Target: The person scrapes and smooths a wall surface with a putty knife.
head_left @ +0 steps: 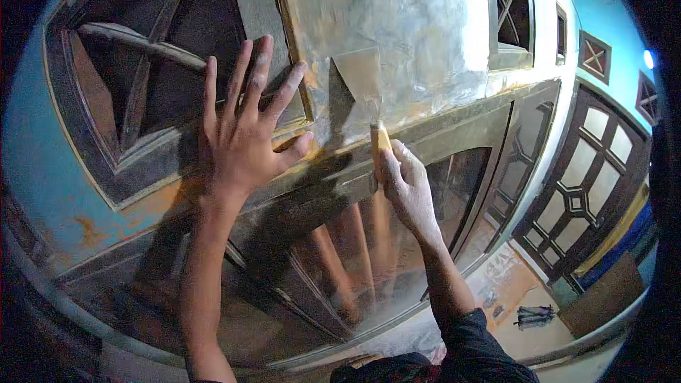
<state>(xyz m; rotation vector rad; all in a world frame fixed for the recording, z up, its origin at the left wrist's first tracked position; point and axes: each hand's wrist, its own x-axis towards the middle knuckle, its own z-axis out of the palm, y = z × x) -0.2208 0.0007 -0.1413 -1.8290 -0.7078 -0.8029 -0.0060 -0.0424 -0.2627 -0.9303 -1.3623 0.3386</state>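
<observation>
My right hand point(406, 181) is closed round the wooden handle of a putty knife point(360, 78). Its wide blade lies against, or very close to, the patchy grey and white wall point(418, 21), casting a dark shadow to its left. With fingers spread, my left hand point(245, 124) is raised at the edge of the wooden vent frame point(291, 50), left of the blade. Whether its palm presses on the frame I cannot tell. Orange and bare patches show on the wall just above the wooden window frame point(440, 124).
Below my hands is a glass window point(404, 255) with orange-brown curtains behind it. Farther right stand a dark panelled door point(578, 177) and a brown board point(603, 298). A dark bundle point(534, 317) lies on the dusty floor. A bright lamp point(648, 59) shines at far right.
</observation>
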